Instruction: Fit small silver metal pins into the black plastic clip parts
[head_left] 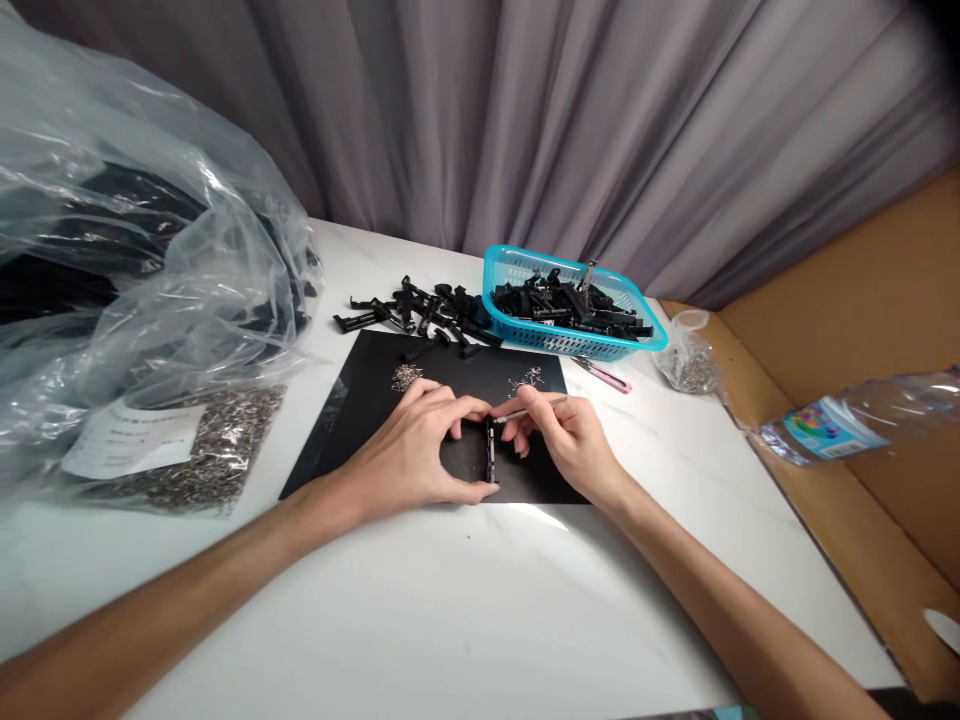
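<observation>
Over the black mat (337,420), my left hand (420,440) grips a narrow black plastic part (491,452) by its two ends, thumb at the near end and fingers at the far end. My right hand (562,435) pinches a thin metal tool, perhaps tweezers (536,407), whose tip meets the far end of the part. The exact kind of tool is hard to make out. Beyond my hands lie two small heaps of metal pieces on the mat, a left heap (406,377) and a right heap (527,380).
Loose black parts (427,310) lie at the mat's far edge, beside a blue basket (577,345) full of similar parts. A pink-handled cutter (604,375) and a small bag (694,360) sit to the right. Plastic bags (202,440) crowd the left. A bottle (847,420) lies at right.
</observation>
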